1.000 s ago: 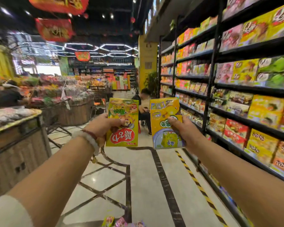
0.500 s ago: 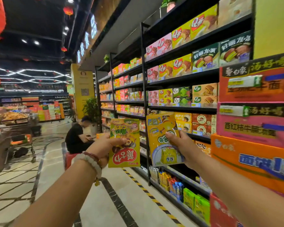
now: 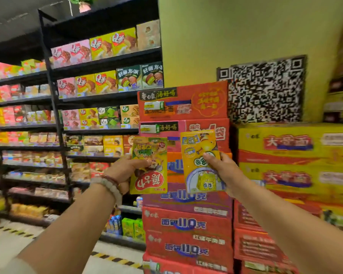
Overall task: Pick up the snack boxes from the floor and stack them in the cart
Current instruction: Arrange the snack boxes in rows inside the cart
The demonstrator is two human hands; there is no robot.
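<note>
Blurred throughout; print on cartons [image 3: 188, 230] barely legible, cart out of view. Left hand [image 3: 125, 171] gripping green box [image 3: 149, 165] upright, thumb across its front, fingers hidden behind. Right hand [image 3: 224, 171] pinching yellow box [image 3: 202, 163], tilted slightly. Boxes just apart, raised before stacked cartons. Shelves [image 3: 53, 123] left; floor [image 3: 14, 242] strip open below.

arms: both forearms are seen bare | left wrist: a bracelet of pale round beads [image 3: 109, 189] is worn, a thinner dark red beaded bracelet [image 3: 111, 179] beside it | left upper arm: a white sleeve edge [image 3: 18, 266] is shown | right wrist: bare
</note>
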